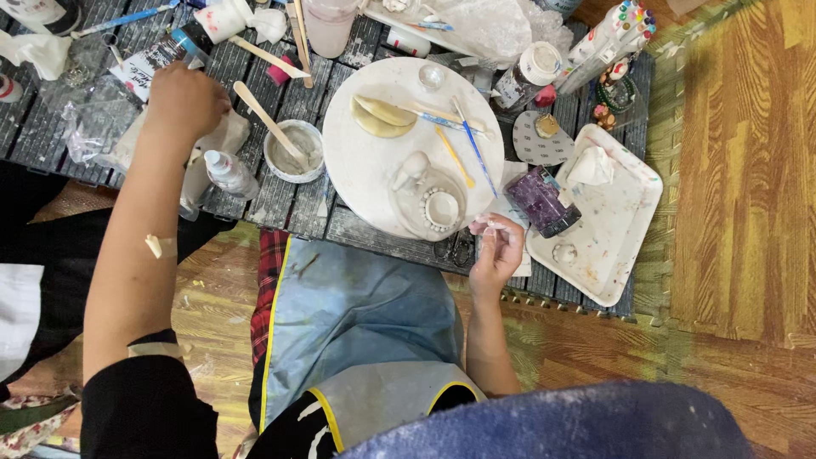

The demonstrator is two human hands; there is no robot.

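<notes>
White-labelled tube (151, 59) lies at the left hand (183, 98); white-capped labelled bottle (529, 75) stands beside the round board (365, 161).

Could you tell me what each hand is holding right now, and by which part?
The right hand pinches something small and pale at its fingertips; its kind cannot be told. The left hand grips nothing visible.

a small clear, pinkish scrap (486, 226) pinched at the round white board's (357, 161) near edge.

Left hand (183, 100) reaches out; right hand (497, 251) by round board (365, 161).
</notes>
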